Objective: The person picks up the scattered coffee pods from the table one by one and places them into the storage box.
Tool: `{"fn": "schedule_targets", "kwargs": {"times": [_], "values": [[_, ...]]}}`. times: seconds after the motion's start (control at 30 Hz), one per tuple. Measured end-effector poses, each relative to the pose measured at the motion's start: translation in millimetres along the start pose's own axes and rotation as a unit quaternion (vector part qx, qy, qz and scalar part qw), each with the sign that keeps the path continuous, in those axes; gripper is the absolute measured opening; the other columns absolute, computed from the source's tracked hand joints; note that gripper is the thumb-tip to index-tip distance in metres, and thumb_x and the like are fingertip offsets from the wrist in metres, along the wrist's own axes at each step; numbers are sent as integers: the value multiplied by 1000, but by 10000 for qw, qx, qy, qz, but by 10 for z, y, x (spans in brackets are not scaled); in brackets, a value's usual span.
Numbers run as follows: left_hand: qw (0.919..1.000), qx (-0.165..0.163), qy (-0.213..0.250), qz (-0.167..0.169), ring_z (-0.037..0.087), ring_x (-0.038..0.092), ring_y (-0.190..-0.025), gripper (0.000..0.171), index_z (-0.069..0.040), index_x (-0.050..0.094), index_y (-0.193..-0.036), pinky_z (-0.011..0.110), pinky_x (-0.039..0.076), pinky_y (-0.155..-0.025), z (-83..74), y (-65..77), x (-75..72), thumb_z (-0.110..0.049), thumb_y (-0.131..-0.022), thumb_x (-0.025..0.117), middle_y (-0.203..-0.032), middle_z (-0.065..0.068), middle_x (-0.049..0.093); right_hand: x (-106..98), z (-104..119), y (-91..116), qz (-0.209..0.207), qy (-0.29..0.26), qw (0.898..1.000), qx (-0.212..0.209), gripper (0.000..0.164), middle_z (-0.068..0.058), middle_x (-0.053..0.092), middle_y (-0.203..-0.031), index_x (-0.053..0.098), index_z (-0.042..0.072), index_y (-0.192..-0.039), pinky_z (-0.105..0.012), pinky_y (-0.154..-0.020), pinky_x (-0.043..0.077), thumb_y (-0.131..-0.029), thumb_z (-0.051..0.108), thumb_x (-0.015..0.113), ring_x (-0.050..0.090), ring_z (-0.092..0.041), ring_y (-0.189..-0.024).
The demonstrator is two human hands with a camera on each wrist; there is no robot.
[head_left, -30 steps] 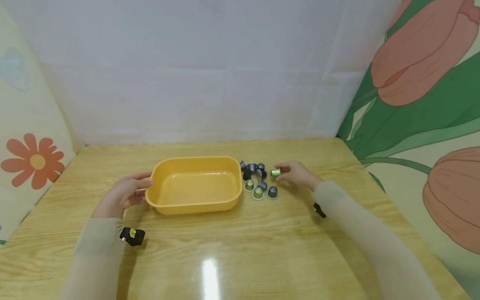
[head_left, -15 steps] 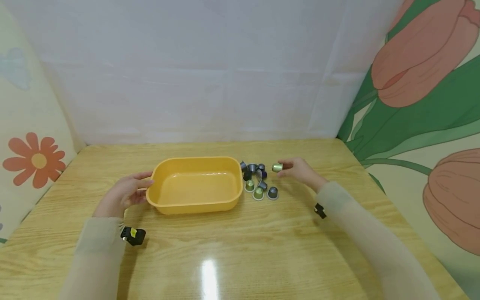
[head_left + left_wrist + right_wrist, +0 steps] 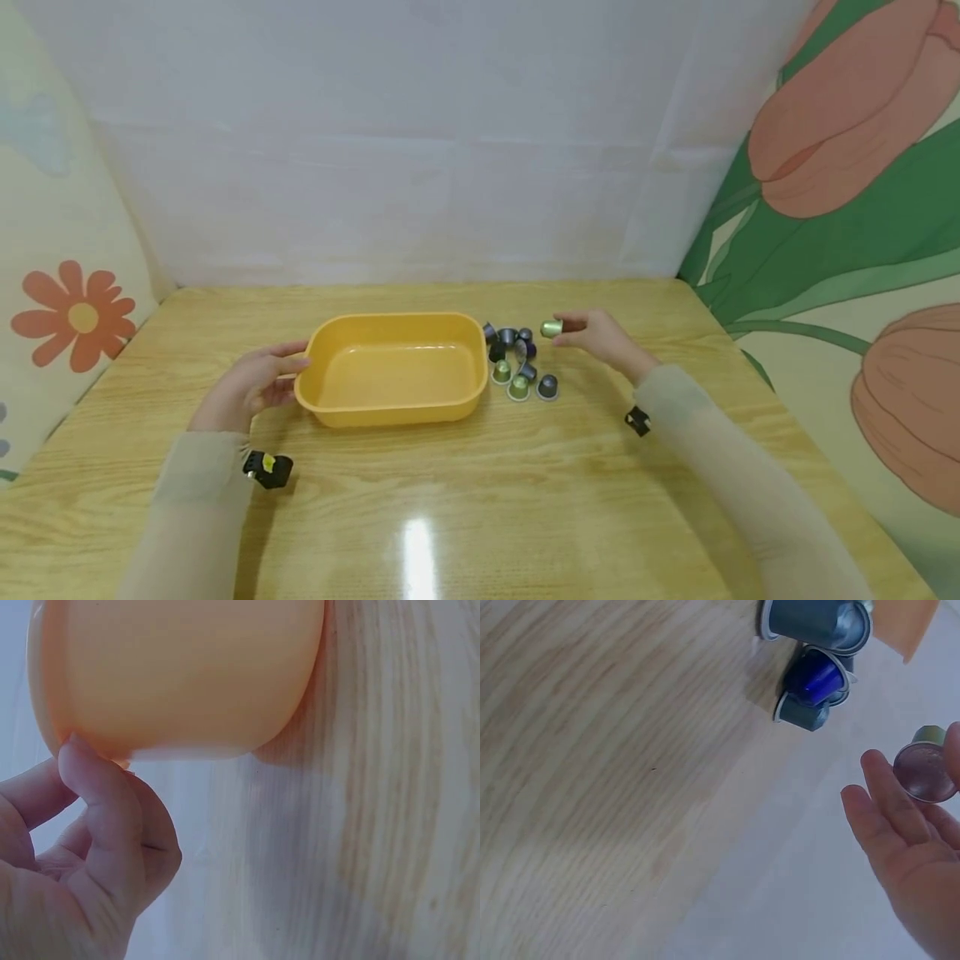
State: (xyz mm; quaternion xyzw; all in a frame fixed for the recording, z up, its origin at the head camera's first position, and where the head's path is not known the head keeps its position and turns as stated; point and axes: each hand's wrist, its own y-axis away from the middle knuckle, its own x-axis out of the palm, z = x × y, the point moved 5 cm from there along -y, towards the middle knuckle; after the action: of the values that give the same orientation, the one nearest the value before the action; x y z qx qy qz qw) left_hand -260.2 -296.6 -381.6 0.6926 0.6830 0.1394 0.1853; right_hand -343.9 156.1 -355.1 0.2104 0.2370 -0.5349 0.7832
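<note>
Pick-up step, seemingly: right hand (image 3: 603,340) pinches green capsule (image 3: 551,328), left hand (image 3: 246,387) grips yellow tub (image 3: 393,415). Next move likely wants steady pinch.

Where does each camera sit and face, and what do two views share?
Head: on the head, looking forward and down at the table; left hand, right hand, sleeves show.
Left wrist: on that wrist, facing the yellow tray; left hand shows, gripping its rim.
Right wrist: on that wrist, facing a green capsule and darker capsules; right hand shows.
Head and right wrist share the green capsule.
</note>
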Motion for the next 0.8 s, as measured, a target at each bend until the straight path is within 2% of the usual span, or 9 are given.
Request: {"fn": "schedule_targets", "kwargs": {"times": [0.23,0.43,0.63,0.8], "values": [[10000,22,-55,19,10,55,-67,68,-3,16,-155,22,53,-61,-20,6,-3,-13,-100,55,-87,-5,56,8,158,31,-64,-137,9994,-312,58,-23,60,-125,48,-3,-139,-43,-98,46,-89,16,72,59,-34,-113],[9999,28,-142,-2,11,55,-70,67,-3,16,-155,22,53,-63,-31,22,3,-14,-100,54,-91,-5,55,71,237,-10,-44,-390,9986,-356,54,-24,59,-125,48,-5,-138,-43,-100,44,-90,9,69,57,-36,-115],[9997,-27,-240,-77,12,54,-71,65,-3,19,-154,22,53,-65,-13,36,23,-14,-101,53,-96,-2,53,139,327,-35,-51,-550,9977,-390,54,-22,60,-125,50,-3,-138,-43,-102,43,-90,12,70,58,-33,-116],[9998,6,-181,-85,11,55,-71,65,-2,19,-154,23,54,-65,-14,45,34,-14,-100,53,-94,-3,54,174,393,-67,-86,-655,9968,-454,53,-21,61,-124,51,-2,-137,-42,-102,43,-89,11,71,59,-32,-114]]}}
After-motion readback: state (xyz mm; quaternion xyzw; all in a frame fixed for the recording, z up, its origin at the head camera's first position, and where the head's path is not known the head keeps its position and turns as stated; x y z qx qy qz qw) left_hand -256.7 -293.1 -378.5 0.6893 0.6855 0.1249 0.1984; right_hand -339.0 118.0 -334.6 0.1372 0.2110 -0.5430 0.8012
